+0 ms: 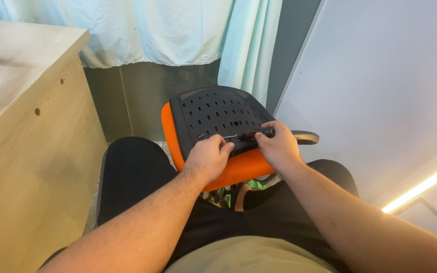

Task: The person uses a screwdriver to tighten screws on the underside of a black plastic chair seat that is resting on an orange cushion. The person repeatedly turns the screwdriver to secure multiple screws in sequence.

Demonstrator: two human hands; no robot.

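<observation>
Screwdriver: slim screwdriver with a dark red-and-black handle and thin metal shaft (pixel 246 134), lying nearly level across the near edge of the black plate, tip pointing left.
Right hand: right hand (pixel 278 147) wraps the handle, fingers (pixel 269 126) curled over it from above, holding it firmly.
Left hand: left hand (pixel 209 157) rests on the plate's near edge, fingers (pixel 224 147) bent and pinched narrowly around the shaft near its tip.
Screw: small dark screw (pixel 201 135) seems to sit on the plate just left of the shaft's tip; too small to be sure.
Plate: black perforated plastic underside plate (pixel 213 111) with rows of slots, tilted toward the camera, covering the seat.
Seat: orange mesh chair cushion (pixel 241 169), showing below and left of the plate, propped against the person's knees.
Armrest: black curved plastic armrest (pixel 304 136), sticking out right beyond the right hand.
Legs: black trousers (pixel 132 172) on both thighs, either side of the seat.
Desk: pale wooden desk (pixel 26 126) with round holes in its side panel, standing at left.
Curtain: light mint fabric curtain (pixel 178 30) hanging behind the chair.
Wall: white panel (pixel 380 76) at right.
</observation>
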